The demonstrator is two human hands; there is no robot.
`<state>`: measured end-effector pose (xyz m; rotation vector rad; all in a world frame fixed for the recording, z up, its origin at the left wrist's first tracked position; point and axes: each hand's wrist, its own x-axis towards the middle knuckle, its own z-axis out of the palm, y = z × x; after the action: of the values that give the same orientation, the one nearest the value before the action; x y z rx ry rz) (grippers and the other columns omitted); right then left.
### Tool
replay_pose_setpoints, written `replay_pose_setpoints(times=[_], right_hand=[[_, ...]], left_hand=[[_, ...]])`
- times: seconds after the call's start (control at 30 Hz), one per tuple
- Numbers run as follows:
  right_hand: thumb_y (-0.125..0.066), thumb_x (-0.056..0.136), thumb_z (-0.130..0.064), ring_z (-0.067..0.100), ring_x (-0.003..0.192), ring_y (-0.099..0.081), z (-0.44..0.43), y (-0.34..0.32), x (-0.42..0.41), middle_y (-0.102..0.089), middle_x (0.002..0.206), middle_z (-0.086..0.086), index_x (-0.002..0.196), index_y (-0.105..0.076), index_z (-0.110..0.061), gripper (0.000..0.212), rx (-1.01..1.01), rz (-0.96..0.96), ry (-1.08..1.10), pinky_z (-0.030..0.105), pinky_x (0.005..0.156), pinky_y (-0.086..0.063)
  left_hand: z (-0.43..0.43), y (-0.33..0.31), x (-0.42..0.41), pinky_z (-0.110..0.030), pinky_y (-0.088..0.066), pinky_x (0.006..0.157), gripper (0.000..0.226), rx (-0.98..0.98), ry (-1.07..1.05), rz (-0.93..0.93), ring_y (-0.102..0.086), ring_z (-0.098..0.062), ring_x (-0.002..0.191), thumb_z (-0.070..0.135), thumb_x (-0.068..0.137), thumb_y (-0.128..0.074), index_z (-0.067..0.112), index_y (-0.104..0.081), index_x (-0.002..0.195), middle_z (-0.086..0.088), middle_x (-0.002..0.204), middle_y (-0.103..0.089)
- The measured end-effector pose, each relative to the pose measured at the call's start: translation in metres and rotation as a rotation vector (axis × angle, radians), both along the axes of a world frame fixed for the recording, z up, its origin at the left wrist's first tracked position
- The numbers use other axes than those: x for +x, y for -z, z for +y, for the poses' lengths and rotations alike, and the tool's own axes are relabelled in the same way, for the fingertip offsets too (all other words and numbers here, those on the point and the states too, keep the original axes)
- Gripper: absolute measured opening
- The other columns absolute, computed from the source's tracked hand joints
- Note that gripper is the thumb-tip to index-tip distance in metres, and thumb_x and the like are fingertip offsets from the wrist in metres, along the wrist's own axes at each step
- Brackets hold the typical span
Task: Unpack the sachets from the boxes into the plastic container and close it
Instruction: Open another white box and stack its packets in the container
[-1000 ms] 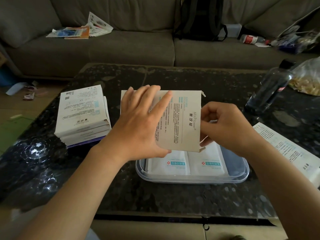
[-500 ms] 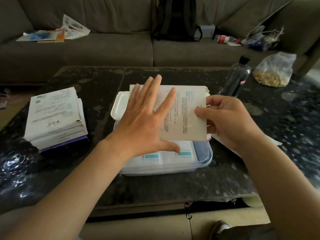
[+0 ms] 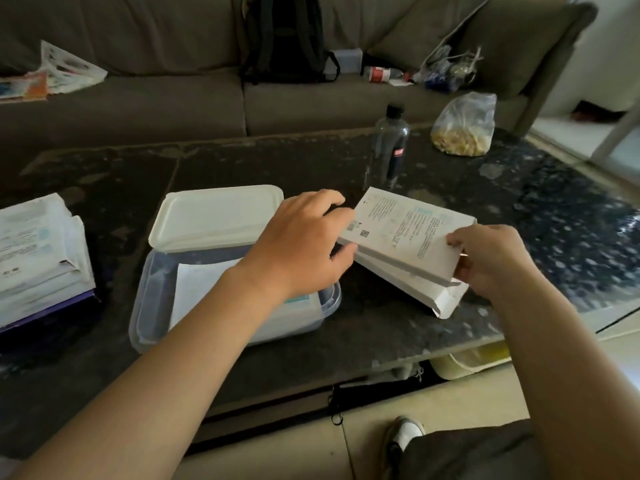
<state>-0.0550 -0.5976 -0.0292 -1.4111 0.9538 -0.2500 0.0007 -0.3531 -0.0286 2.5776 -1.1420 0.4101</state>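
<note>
A clear plastic container sits on the dark table, holding white sachets. Its white lid leans on the far rim. To the container's right, a flat white box with printed text lies on top of another flattened box. My left hand grips the top box's left end, forearm crossing over the container. My right hand pinches the box's right end. A stack of white boxes stands at the left.
A dark plastic bottle stands beyond the boxes. A clear bag of yellowish food lies at the table's far right. The table's front edge runs below the container. A sofa with a backpack is behind.
Both hands carried the box from over the container to the right, onto the other flattened box. The view turned right, and the lid now shows.
</note>
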Motion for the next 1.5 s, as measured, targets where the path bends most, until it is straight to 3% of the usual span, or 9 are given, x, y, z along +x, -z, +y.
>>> replay_pose_setpoints(times=[0.2, 0.33, 0.5, 0.7, 0.9, 1.0, 1.07, 1.33, 1.5], right_hand=[[-0.061, 0.091, 0.007, 0.032, 0.090, -0.070, -0.021, 0.013, -0.006, -0.064, 0.107, 0.017, 0.122, -0.048, 0.002, 0.034, 0.007, 0.054, 0.025, 0.044, 0.056, -0.059], [-0.066, 0.091, 0.003, 0.032, 0.080, -0.073, -0.024, 0.018, -0.008, -0.067, 0.097, 0.021, 0.104, -0.052, 0.008, 0.019, -0.016, 0.155, -0.090, 0.043, 0.054, -0.060], [-0.076, 0.089, -0.021, 0.029, 0.061, -0.073, -0.028, 0.023, -0.012, -0.071, 0.078, 0.019, 0.092, -0.060, 0.001, 0.027, -0.380, 0.383, -0.200, 0.041, 0.058, -0.063], [-0.059, 0.091, -0.025, 0.029, 0.061, -0.071, -0.008, 0.004, -0.016, -0.069, 0.071, 0.014, 0.080, -0.059, -0.006, 0.021, -0.662, 0.377, -0.169, 0.041, 0.065, -0.063], [-0.058, 0.090, -0.022, 0.028, 0.069, -0.069, 0.048, -0.018, 0.005, -0.070, 0.076, 0.010, 0.081, -0.067, -0.011, 0.017, -0.736, 0.160, -0.338, 0.041, 0.068, -0.061], [-0.063, 0.094, -0.028, 0.019, 0.073, -0.066, 0.090, -0.022, 0.019, -0.068, 0.078, 0.003, 0.082, -0.064, -0.019, 0.015, -0.757, 0.056, -0.471, 0.035, 0.067, -0.057], [-0.064, 0.095, -0.029, 0.016, 0.071, -0.064, 0.116, -0.021, 0.027, -0.067, 0.077, 0.001, 0.083, -0.065, -0.021, 0.015, -0.815, -0.008, -0.530, 0.034, 0.068, -0.058], [-0.060, 0.097, -0.025, 0.017, 0.063, -0.062, 0.211, -0.008, 0.054, -0.062, 0.070, 0.000, 0.079, -0.060, -0.018, 0.020, -0.955, -0.186, -0.748, 0.033, 0.061, -0.058], [-0.061, 0.097, -0.026, 0.011, 0.060, -0.058, 0.250, 0.000, 0.064, -0.058, 0.070, -0.007, 0.080, -0.058, -0.023, 0.017, -1.031, -0.222, -0.846, 0.018, 0.051, -0.039]], left_hand=[[-0.022, 0.010, -0.003, -0.048, -0.045, 0.102, 0.042, 0.004, 0.019, 0.028, -0.058, -0.030, 0.122, 0.033, 0.092, -0.068, 0.011, -0.068, 0.128, -0.009, 0.134, -0.061], [-0.028, 0.011, -0.006, -0.046, -0.042, 0.105, 0.043, 0.025, 0.019, 0.053, -0.055, -0.027, 0.125, 0.035, 0.093, -0.066, 0.013, -0.066, 0.131, -0.006, 0.138, -0.059], [-0.029, 0.011, -0.006, -0.042, -0.040, 0.107, 0.044, 0.030, 0.011, 0.049, -0.053, -0.024, 0.127, 0.036, 0.095, -0.064, 0.015, -0.064, 0.133, -0.004, 0.141, -0.057], [-0.024, 0.012, -0.007, -0.040, -0.043, 0.102, 0.042, 0.037, 0.007, 0.056, -0.057, -0.023, 0.119, 0.035, 0.095, -0.064, 0.015, -0.065, 0.132, -0.004, 0.135, -0.060], [0.005, 0.005, -0.006, -0.032, -0.045, 0.097, 0.043, 0.039, -0.062, 0.094, -0.059, -0.020, 0.119, 0.038, 0.098, -0.060, 0.018, -0.061, 0.137, -0.001, 0.134, -0.062], [0.034, 0.003, -0.004, -0.026, -0.043, 0.093, 0.043, 0.024, -0.146, 0.112, -0.058, -0.017, 0.119, 0.040, 0.098, -0.059, 0.024, -0.059, 0.138, 0.002, 0.134, -0.062], [0.055, 0.001, -0.003, -0.031, -0.046, 0.096, 0.042, 0.023, -0.216, 0.112, -0.058, -0.018, 0.119, 0.039, 0.097, -0.061, 0.024, -0.060, 0.137, 0.002, 0.134, -0.062], [0.176, -0.009, 0.014, -0.032, -0.044, 0.090, 0.041, -0.013, -0.669, 0.056, -0.052, -0.022, 0.116, 0.039, 0.098, -0.057, 0.018, -0.059, 0.134, -0.003, 0.131, -0.056], [0.243, -0.001, 0.030, -0.045, -0.041, 0.100, 0.058, 0.021, -1.019, 0.107, -0.045, -0.032, 0.126, 0.058, 0.095, -0.052, 0.017, -0.056, 0.135, -0.008, 0.139, -0.047]])
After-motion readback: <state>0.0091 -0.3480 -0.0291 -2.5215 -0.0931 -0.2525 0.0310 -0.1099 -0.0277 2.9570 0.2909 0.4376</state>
